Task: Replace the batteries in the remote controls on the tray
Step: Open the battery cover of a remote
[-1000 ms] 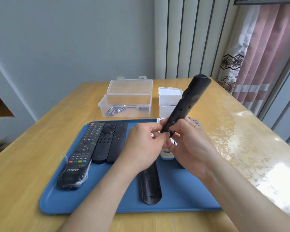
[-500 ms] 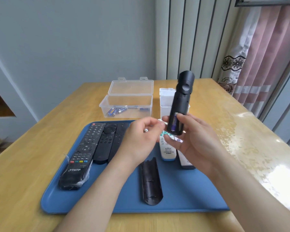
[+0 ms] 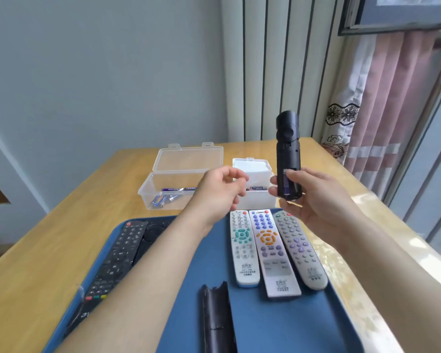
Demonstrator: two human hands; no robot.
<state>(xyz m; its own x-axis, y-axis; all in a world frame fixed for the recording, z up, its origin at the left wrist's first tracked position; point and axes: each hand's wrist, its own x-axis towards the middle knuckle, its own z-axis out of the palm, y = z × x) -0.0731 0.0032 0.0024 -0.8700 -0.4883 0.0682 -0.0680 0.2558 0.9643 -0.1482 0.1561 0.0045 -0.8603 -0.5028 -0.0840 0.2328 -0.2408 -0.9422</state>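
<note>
Right hand (image 3: 316,200) is clamped round the lower end of the held remote (image 3: 288,154): thumb on its left edge, fingers wrapped behind. Remote is upright, in the air above the far edge of the tray (image 3: 265,327), back side to camera. Its battery bay is open, with one purple cell (image 3: 286,184) seated inside.

Left hand (image 3: 220,193) is in the air just left of it, not touching the remote. Fingers are curled, thumb close to the index tip. Too blurred there, so I can't tell if it pinches anything.

On the tray:
- cover (image 3: 215,322), black, lying loose at the near middle, hollow side up
- three light remotes side by side, faces up, right of centre: green-key (image 3: 242,250), orange-key (image 3: 271,256), grey (image 3: 299,250)
- dark remotes (image 3: 115,261) at the left edge, partly hidden under the left forearm

On the table (image 3: 49,250) beyond the tray:
- clear box (image 3: 163,202), lid hinged back, loose batteries (image 3: 163,198) on its floor
- small box (image 3: 255,201) just right of it, lid up, more cells inside; left-hand fingers overlap its left side in view

Curtain (image 3: 382,103) and window are at the far right
</note>
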